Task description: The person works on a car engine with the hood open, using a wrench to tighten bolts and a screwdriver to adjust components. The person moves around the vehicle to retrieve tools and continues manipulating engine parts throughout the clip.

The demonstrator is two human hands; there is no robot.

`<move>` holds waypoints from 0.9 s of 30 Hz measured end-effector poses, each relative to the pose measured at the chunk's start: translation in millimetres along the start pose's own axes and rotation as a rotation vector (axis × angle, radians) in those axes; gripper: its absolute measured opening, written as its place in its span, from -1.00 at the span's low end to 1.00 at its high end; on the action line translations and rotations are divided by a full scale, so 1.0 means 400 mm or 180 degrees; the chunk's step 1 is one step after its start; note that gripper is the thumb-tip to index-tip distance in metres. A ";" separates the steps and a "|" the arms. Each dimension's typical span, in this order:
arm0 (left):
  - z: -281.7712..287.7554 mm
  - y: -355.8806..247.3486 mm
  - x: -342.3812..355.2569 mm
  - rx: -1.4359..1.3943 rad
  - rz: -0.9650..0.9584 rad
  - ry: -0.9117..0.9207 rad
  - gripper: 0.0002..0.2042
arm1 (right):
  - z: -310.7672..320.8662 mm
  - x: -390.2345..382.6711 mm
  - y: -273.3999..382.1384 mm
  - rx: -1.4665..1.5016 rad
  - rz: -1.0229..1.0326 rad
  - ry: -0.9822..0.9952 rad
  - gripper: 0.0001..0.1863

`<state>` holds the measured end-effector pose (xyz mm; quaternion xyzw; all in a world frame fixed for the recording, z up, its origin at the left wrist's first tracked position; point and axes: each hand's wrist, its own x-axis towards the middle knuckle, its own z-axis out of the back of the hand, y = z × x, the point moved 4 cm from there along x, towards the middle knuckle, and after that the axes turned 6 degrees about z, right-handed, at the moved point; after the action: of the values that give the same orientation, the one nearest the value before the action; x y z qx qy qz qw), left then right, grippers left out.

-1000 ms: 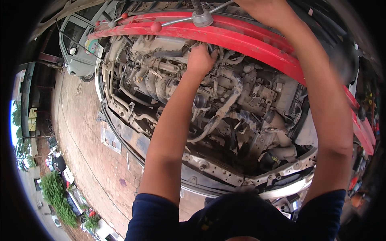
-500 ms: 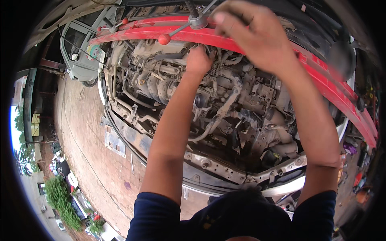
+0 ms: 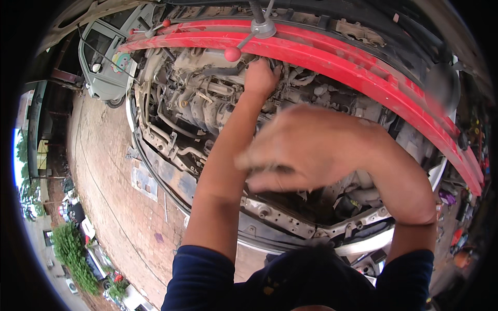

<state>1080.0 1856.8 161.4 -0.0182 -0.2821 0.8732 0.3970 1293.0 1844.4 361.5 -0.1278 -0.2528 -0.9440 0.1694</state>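
An open car engine bay [image 3: 205, 111] holds dusty hoses, pipes and metal parts. My left hand [image 3: 259, 78] reaches in at the back, just under the red beam [image 3: 316, 46], its fingers curled on something hidden among the parts. My right hand [image 3: 290, 150], smeared by motion, is in the air over the middle of the engine, beside my left forearm, with fingers apart and nothing visible in it. On the beam stands a threaded screw jack [image 3: 263, 28] with a crossbar ending in a red ball [image 3: 233, 53].
A second screw jack [image 3: 150, 32] is on the beam's left end. A grey-green car door [image 3: 98, 62] stands open at upper left. The bay's front metal rail [image 3: 264, 212] runs along my side. A paved floor [image 3: 104, 155] lies at left, with a perforated plate [image 3: 144, 180] on it.
My right hand has come down from the screw jack's bar to over the engine, and that bar now sits at a steeper angle. My left hand has stayed in place.
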 end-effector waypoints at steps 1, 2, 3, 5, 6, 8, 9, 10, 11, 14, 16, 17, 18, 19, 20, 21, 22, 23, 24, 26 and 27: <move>0.010 0.016 -0.014 0.0043 0.0068 -0.0024 -0.61 | 0.036 -0.003 0.039 0.0748 0.0625 0.0661 -0.66; 0.012 0.010 -0.001 0.0066 0.0073 -0.0066 -0.61 | 0.045 0.001 0.004 0.0440 0.0585 0.0019 -0.67; 0.015 0.008 0.002 0.0049 0.0011 -0.0083 -0.61 | 0.053 0.006 -0.038 0.0139 0.0549 -0.0622 -0.68; 0.025 0.007 -0.004 0.0028 -0.0065 -0.0097 -0.61 | 0.106 0.021 -0.192 0.0364 -0.0500 -0.1580 -0.65; 0.029 0.005 -0.001 0.0022 -0.0035 -0.0111 -0.62 | 0.185 0.073 -0.304 -0.0063 -0.1048 -0.1563 -0.72; 0.023 0.016 0.006 0.0110 -0.0118 -0.0166 -0.62 | 0.184 0.140 -0.383 -0.0528 -0.0686 -0.1244 -0.69; 0.025 0.002 0.005 0.0075 -0.0046 -0.0036 -0.62 | 0.172 0.176 -0.426 -0.0862 -0.0470 -0.1127 -0.68; 0.019 0.004 0.010 0.0038 -0.0058 -0.0006 -0.61 | 0.160 0.200 -0.441 -0.1182 -0.0237 -0.1008 -0.67; 0.009 0.003 0.019 -0.0011 -0.0083 0.0022 -0.61 | 0.160 0.209 -0.442 -0.1239 -0.0403 -0.0741 -0.67; -0.004 0.027 0.033 0.0034 -0.0289 -0.0054 -0.61 | 0.164 0.218 -0.440 -0.1559 -0.0727 -0.0127 -0.68; -0.008 0.034 0.030 -0.0046 -0.0601 -0.0247 -0.61 | 0.171 0.194 -0.418 -0.2138 -0.0828 0.0078 -0.70; -0.016 0.035 0.036 0.0010 -0.0564 -0.0208 -0.61 | 0.173 0.157 -0.400 -0.2299 -0.1026 0.0095 -0.71; -0.026 0.019 0.039 -0.0004 -0.0524 -0.0141 -0.60 | 0.178 0.112 -0.352 -0.2170 -0.1189 0.0094 -0.72; -0.017 0.025 0.029 0.0050 -0.0414 -0.0093 -0.59 | 0.167 0.081 -0.292 -0.1979 -0.1276 0.0079 -0.72; -0.012 0.028 0.020 0.0098 -0.0308 -0.0039 -0.59 | 0.144 0.058 -0.242 -0.1789 -0.1371 0.0070 -0.72; -0.008 0.014 0.020 0.0457 -0.0227 -0.0031 -0.65 | 0.116 0.050 -0.183 -0.1571 -0.1145 -0.0270 -0.75; 0.002 0.017 0.016 0.0529 -0.0530 -0.0289 -0.65 | 0.104 0.066 -0.164 -0.1384 -0.0853 -0.0276 -0.73; 0.004 0.034 0.016 0.0613 -0.0855 -0.0530 -0.64 | 0.096 0.081 -0.146 -0.1192 -0.0580 -0.0301 -0.71; 0.013 0.057 0.009 0.0711 -0.1171 -0.0765 -0.64 | 0.086 0.101 -0.127 -0.0985 -0.0293 -0.0331 -0.69; 0.002 0.100 -0.006 0.0793 -0.1877 -0.1179 -0.63 | 0.069 0.128 -0.092 -0.0621 0.0164 -0.0368 -0.64; 0.001 0.073 -0.003 0.0772 -0.2265 -0.1429 -0.63 | 0.075 0.132 -0.085 -0.0508 0.0371 -0.0377 -0.61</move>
<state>1060.7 1840.4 146.4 0.3171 -0.2455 0.6911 0.6012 1236.4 1874.2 389.2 -0.2109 -0.1785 -0.9405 0.1981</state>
